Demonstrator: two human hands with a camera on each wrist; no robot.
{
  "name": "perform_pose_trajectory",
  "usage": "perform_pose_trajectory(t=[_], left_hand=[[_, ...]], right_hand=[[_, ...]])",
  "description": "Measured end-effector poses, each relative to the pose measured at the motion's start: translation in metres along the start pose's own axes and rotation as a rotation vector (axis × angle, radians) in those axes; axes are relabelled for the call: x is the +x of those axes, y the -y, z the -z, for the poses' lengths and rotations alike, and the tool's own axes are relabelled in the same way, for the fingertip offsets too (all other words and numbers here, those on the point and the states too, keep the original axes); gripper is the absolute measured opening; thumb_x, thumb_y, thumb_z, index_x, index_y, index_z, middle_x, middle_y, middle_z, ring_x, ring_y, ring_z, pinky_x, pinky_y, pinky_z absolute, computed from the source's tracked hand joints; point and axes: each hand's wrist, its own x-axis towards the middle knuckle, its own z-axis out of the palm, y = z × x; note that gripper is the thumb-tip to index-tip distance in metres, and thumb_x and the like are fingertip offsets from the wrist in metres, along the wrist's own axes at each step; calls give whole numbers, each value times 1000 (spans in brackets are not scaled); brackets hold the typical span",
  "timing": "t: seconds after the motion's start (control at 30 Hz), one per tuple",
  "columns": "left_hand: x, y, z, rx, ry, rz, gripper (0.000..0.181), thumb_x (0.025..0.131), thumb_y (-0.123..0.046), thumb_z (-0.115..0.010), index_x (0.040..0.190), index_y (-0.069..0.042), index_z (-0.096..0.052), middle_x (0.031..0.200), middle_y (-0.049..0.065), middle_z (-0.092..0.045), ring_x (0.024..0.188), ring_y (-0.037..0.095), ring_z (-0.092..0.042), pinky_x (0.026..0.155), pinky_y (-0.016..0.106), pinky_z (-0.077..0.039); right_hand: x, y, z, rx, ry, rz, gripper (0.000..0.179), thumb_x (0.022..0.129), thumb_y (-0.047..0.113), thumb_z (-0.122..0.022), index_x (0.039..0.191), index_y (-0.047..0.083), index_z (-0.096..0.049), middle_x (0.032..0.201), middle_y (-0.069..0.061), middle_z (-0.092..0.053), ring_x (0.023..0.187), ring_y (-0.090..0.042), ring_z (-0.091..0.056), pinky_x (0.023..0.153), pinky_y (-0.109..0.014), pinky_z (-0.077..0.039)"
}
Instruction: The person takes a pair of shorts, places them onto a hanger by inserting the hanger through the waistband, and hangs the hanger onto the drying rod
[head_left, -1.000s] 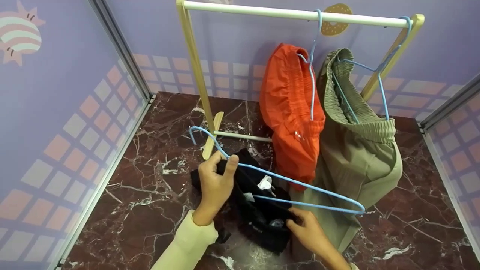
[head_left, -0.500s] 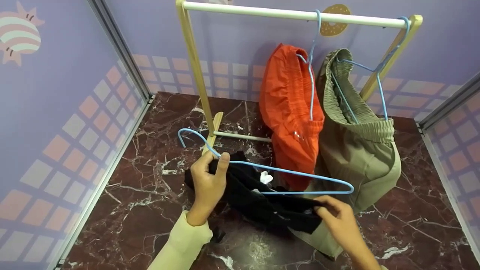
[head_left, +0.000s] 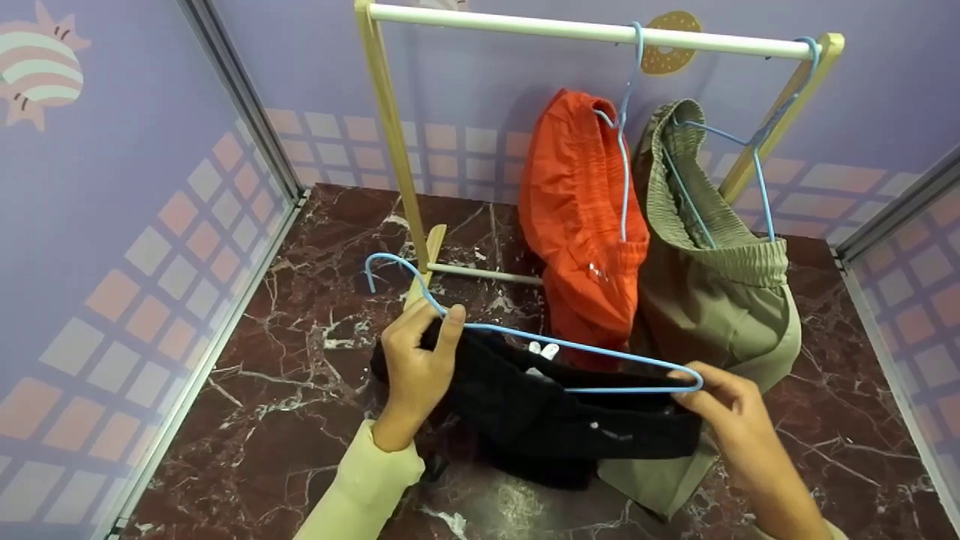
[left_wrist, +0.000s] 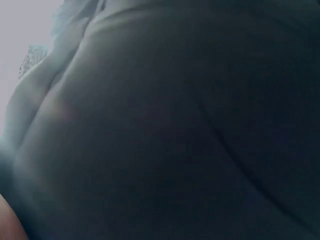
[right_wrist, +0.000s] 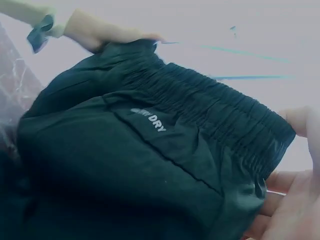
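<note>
My left hand [head_left: 416,360] grips a blue clothes hanger [head_left: 600,349] just below its hook, together with the left end of the waistband of black elastic-waist pants [head_left: 517,405]. My right hand [head_left: 739,424] pinches the other end of that waistband, right at the hanger's right corner. The waistband is stretched between both hands, and the hanger's lower wire runs into its opening. In the right wrist view, the pants [right_wrist: 135,160] carry white lettering ending in "DRY", with the right fingers [right_wrist: 280,182] at the waistband's edge. Dark cloth [left_wrist: 165,130] fills the left wrist view.
A rack with a white rail [head_left: 510,22] stands behind. Orange pants [head_left: 577,195] and khaki pants [head_left: 720,315] hang from it on blue hangers, the khaki ones reaching the dark marble floor [head_left: 247,420]. Purple panels [head_left: 127,187] enclose the space.
My right hand has moved right and up, drawing the waistband out toward the hanger's right corner. My left hand has shifted slightly left with the hanger, which is tilted less.
</note>
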Motion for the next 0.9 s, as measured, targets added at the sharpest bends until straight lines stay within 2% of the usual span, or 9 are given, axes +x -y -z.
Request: perform_pose_trajectory(t=[0.1, 0.17, 0.37, 0.5, 0.6, 0.7, 0.83, 0.9], left_hand=[[0, 0, 1, 27, -2, -19, 35, 94, -28, -62, 65, -9, -60, 61, 1, -49, 59, 10, -43, 60, 22, -40], [0, 0, 1, 44, -1, -34, 34, 94, -28, -62, 66, -9, -61, 61, 1, -50, 58, 10, -45, 60, 22, -41], [1, 0, 1, 93, 5, -121, 31, 91, -26, -65, 65, -10, -60, 59, -1, -48, 52, 8, -40, 52, 21, -36], [1, 0, 0, 142, 11, -188, 33, 89, -29, -69, 65, -10, -57, 59, -1, -46, 51, 8, -39, 50, 20, -34], [1, -1, -1, 191, 22, -233, 36, 87, -33, -72, 64, -10, -55, 59, -1, -44, 50, 8, -38, 48, 21, -33], [0, -2, -3, 241, 45, -261, 37, 85, -37, -73, 64, -12, -56, 59, -2, -44, 49, 8, -38, 47, 21, -32], [-2, -5, -6, 288, 59, -279, 38, 84, -42, -73, 65, -13, -58, 60, -3, -47, 48, 7, -39, 45, 20, -32], [-3, -6, -8, 301, 59, -289, 38, 84, -43, -73, 65, -13, -59, 60, -4, -47, 47, 7, -38, 44, 21, -32]], right_hand=[[3, 8, 2, 83, 80, 13, 27, 91, -16, -41, 94, -3, -64, 84, -2, -68, 73, -10, -66, 65, -25, -55], [4, 13, 2, 97, 91, -14, 28, 92, -14, -38, 93, -2, -63, 83, -2, -68, 72, -12, -68, 63, -28, -56], [3, 24, 3, 40, -20, -103, 22, 94, -9, -40, 95, -6, -62, 78, -6, -67, 62, -16, -67, 53, -33, -55], [5, 27, 3, -5, -74, -106, 18, 94, -8, -44, 93, -8, -62, 77, -7, -65, 58, -15, -64, 49, -30, -52], [6, 27, 2, -67, -108, -52, 14, 93, -9, -48, 92, -12, -62, 78, -8, -66, 61, -13, -63, 52, -27, -52], [7, 27, -2, -187, -152, -4, 9, 91, -9, -55, 91, -12, -63, 81, -8, -67, 66, -12, -63, 59, -24, -50], [9, 27, -9, -352, -190, -5, 5, 89, -6, -61, 89, -7, -66, 80, -6, -68, 68, -11, -62, 62, -22, -49], [10, 26, -12, -379, -200, -19, 5, 89, -5, -62, 88, -6, -67, 79, -5, -68, 67, -10, -62, 62, -21, -50]])
